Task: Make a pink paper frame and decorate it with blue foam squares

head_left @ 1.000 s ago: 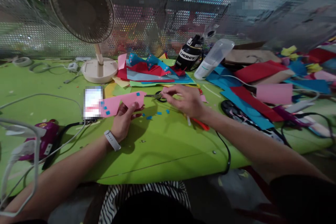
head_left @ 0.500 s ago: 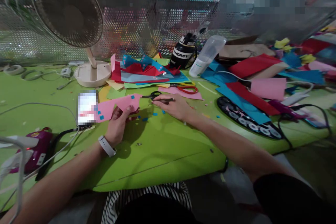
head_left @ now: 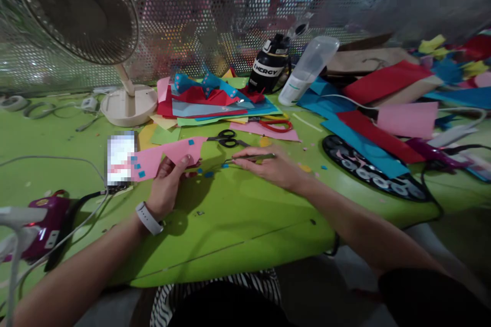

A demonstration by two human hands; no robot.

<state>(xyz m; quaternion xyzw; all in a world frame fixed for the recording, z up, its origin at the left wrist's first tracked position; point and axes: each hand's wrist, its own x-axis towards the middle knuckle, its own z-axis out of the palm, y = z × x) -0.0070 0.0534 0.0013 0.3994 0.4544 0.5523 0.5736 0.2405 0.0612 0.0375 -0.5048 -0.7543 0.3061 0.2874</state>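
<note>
My left hand (head_left: 169, 184), with a white watch band on the wrist, pinches a pink paper strip (head_left: 153, 158) between thumb and fingers. Small blue squares sit on the strip near both ends. In my right hand (head_left: 274, 166) is a pair of tweezers (head_left: 257, 157), its bent tip low over the table beside a small blue paper piece (head_left: 225, 166). More blue bits (head_left: 208, 174) lie between my two hands. Black-handled scissors (head_left: 226, 138) rest just beyond my right hand, apart from it.
Behind the hands is a stack of coloured paper (head_left: 215, 107) with red-handled scissors (head_left: 276, 125). A black bottle (head_left: 268, 66), a clear bottle (head_left: 307, 74) and a fan (head_left: 128, 104) stand at the back. A phone (head_left: 120, 158) lies left; a black palette (head_left: 368, 171) lies right.
My right hand with the tweezers has come nearer and slightly right, off the black-handled scissors, its tip now by a blue piece. My left hand still holds the pink strip. The view has shifted slightly.
</note>
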